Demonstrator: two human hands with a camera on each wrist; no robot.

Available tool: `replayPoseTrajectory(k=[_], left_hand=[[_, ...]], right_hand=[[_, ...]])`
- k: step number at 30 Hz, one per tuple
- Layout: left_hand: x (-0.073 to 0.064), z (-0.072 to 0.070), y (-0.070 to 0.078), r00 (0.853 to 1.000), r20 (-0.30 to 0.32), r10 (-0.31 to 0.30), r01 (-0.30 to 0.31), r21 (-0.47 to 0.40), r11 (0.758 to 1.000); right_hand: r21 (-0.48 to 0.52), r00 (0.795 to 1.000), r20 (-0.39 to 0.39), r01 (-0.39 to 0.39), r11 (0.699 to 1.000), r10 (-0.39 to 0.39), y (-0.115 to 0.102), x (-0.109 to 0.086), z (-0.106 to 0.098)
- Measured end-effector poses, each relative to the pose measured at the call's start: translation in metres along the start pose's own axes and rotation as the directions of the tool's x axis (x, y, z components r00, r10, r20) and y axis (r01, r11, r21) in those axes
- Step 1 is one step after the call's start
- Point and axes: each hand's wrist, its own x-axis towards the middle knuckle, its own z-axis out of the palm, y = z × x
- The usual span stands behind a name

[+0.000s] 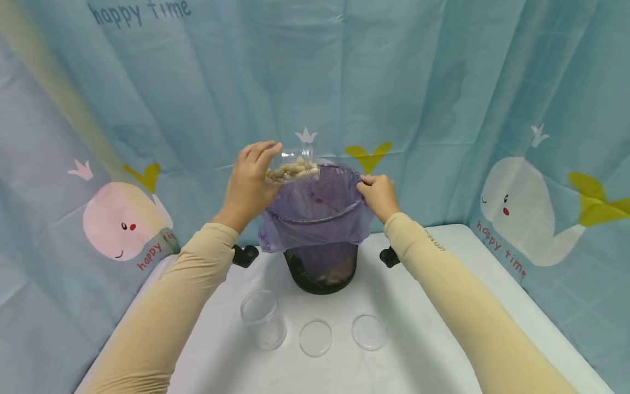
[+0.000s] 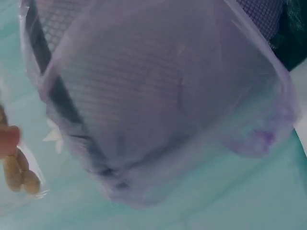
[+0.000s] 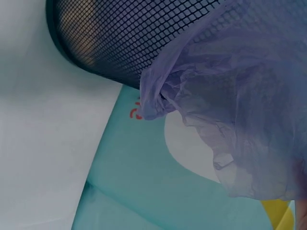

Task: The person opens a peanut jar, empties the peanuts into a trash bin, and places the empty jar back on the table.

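My left hand grips a clear plastic jar tipped on its side, its mouth toward the right. Peanuts in the shell lie inside along the jar's lower wall. The jar's mouth overlaps the rim of a dark mesh bin, which a thin purple plastic bag lines and folds over. At the bin's right rim, my right hand pinches the bag's edge. In the left wrist view only a fingertip shows beside several peanuts; the bag fills most of that view.
A second clear jar stands at the front left of the white table. Two clear round lids, a left lid and a right lid, lie beside it. A blue printed curtain surrounds the table's back and sides.
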Motion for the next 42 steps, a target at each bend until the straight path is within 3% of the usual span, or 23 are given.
replayPoseTrajectory(k=[4,7,14,18,21,24,29,35,37,40,42], left_hand=[[-0.004,0.004,0.000,0.995,0.075,0.060,-0.062,0.023,0.998],[-0.006,0.006,0.000,0.992,0.106,0.066,-0.069,0.021,0.997],[-0.002,-0.001,-0.001,0.999,0.007,-0.033,0.033,-0.042,0.999],[-0.001,-0.004,-0.001,0.999,0.046,-0.021,0.023,-0.031,0.999],[0.000,0.000,0.000,1.000,0.012,-0.019,0.019,-0.039,0.999],[-0.001,0.007,0.002,1.000,-0.003,0.023,-0.023,-0.027,0.999],[-0.002,0.016,0.006,0.993,0.053,0.106,-0.106,-0.005,0.994],[0.000,0.011,0.007,1.000,-0.026,0.001,-0.002,-0.033,0.999],[-0.001,0.010,0.006,1.000,-0.021,-0.023,0.022,-0.034,0.999],[-0.003,0.010,0.006,1.000,0.030,-0.002,0.002,-0.026,1.000],[-0.004,0.010,0.006,1.000,0.030,0.004,-0.003,-0.029,1.000]], right_hand=[[-0.011,1.000,0.000,-0.002,1.000,0.002,-0.002,0.002,0.001],[-0.011,1.000,0.005,0.004,1.000,-0.004,-0.004,0.003,0.001],[-0.007,1.000,0.006,0.011,1.000,-0.011,-0.004,0.001,0.002],[-0.001,1.000,0.013,0.007,1.000,-0.007,-0.002,0.001,0.001],[0.011,1.000,0.012,0.002,1.000,-0.002,-0.001,0.000,-0.002],[0.004,1.000,0.008,0.002,1.000,-0.002,-0.002,-0.001,-0.004],[-0.004,1.000,0.005,0.003,1.000,-0.003,-0.001,-0.001,-0.004],[0.008,1.000,-0.001,0.004,1.000,-0.004,0.001,-0.001,-0.002],[0.009,1.000,0.000,0.005,1.000,-0.005,0.001,-0.001,-0.001],[0.003,1.000,-0.003,0.008,1.000,-0.008,0.000,-0.001,-0.001],[-0.001,1.000,-0.004,0.012,1.000,-0.012,0.001,-0.001,0.000]])
